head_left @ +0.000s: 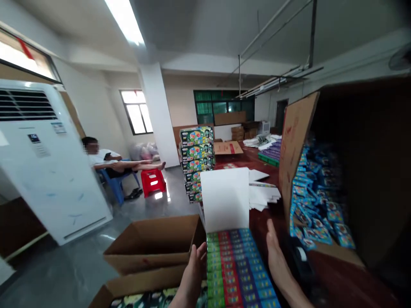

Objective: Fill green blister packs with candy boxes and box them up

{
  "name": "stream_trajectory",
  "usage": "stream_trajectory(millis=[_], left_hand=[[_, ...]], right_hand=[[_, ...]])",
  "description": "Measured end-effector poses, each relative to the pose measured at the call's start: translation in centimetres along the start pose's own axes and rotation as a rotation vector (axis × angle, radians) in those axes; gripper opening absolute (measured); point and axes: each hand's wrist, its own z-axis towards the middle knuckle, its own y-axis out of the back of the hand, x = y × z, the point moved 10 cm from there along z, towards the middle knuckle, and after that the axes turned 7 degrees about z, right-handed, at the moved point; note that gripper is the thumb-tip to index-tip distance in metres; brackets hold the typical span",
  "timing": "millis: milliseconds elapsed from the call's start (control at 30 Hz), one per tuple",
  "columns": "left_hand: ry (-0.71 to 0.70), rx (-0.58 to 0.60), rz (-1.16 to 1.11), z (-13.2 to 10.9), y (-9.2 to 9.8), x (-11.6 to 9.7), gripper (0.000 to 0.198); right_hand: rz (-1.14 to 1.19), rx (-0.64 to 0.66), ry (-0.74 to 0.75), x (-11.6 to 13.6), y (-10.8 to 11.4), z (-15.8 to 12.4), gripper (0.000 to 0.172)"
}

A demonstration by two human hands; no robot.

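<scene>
An opened display box [239, 267] lies before me, filled with rows of small packets in green, red, purple and blue. Its white lid [225, 199] stands up at the far end. My left hand [193, 271] is beside the box's left edge, fingers apart and holding nothing; whether it touches the box I cannot tell. On the other side, my right hand [278, 256] is stretched out flat, a little apart from the right edge. A dark object with a white label [302, 254] lies just right of that hand.
Cardboard cartons [150, 259] stand at lower left. A tall stack of printed boxes [196, 160] rises behind the lid. White sheets [261, 194] lie on the dark red table [261, 222]. At right, a large carton [297, 132] holds blue packets [316, 205]. A person [107, 158] sits far left.
</scene>
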Motion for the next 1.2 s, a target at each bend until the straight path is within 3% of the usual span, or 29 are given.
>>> stream_trajectory(millis=[100, 200, 267, 300, 367, 467, 500, 533, 600, 667, 733, 800, 900, 1000, 1200], left_hand=[[-0.25, -0.17, 0.242, 2.2, 1.5, -7.8, 0.077], [-0.321, -0.086, 0.339, 3.2, -1.5, -14.2, 0.086], [-0.278, 0.019, 0.425, 4.1, -3.9, -15.5, 0.093], [-0.242, 0.07, 0.474, 4.5, -4.8, -15.2, 0.093], [-0.207, 0.175, 0.628, 4.4, -6.0, -13.8, 0.077], [-0.226, 0.423, 0.937, 0.9, -7.1, -9.9, 0.058], [-0.364, 0.545, 1.185, -1.4, -8.0, -8.5, 0.068], [-0.51, 0.629, 1.408, -3.8, -8.7, -7.0, 0.086], [-0.742, 0.709, 1.755, -7.8, -9.6, -3.5, 0.112], [-0.838, 0.671, 1.914, -9.6, -10.1, -1.4, 0.107], [-0.891, 0.623, 1.958, -10.0, -10.9, -0.7, 0.088], [-0.931, 0.61, 1.947, -9.9, -11.7, -1.0, 0.077], [-0.926, 0.542, 1.945, -9.3, -12.2, -1.7, 0.072], [-0.892, 0.455, 1.964, -9.3, -12.0, -1.3, 0.068], [-0.876, 0.452, 1.975, -9.5, -11.7, 0.5, 0.078]], right_hand=[[0.034, -0.055, 0.163, 5.1, 0.7, 2.2, 0.083], [0.192, -0.002, 0.063, 9.7, -0.5, 5.5, 0.098], [0.194, 0.037, -0.036, 10.6, -0.8, 7.8, 0.1], [0.198, 0.088, -0.078, 10.4, -0.8, 8.6, 0.101], [0.167, 0.338, -0.095, 9.6, -1.1, 7.9, 0.102], [-0.224, 0.669, -0.027, 8.1, 0.0, 1.5, 0.078], [-0.398, 0.779, 0.052, 7.9, 0.2, -1.7, 0.069], [-0.55, 0.876, 0.138, 7.5, 0.2, -4.9, 0.072], [-0.772, 0.973, 0.276, 6.4, 0.4, -10.0, 0.097], [-0.914, 0.93, 0.384, 5.5, 0.5, -12.1, 0.092], [-0.98, 0.822, 0.476, 5.3, 0.5, -12.0, 0.065], [-0.982, 0.728, 0.538, 5.7, 0.6, -10.8, 0.053], [-0.963, 0.664, 0.581, 6.1, 0.8, -9.5, 0.053], [-0.967, 0.662, 0.591, 5.3, 1.1, -10.0, 0.056], [-1.014, 0.652, 0.591, 3.4, 1.7, -11.1, 0.058]])
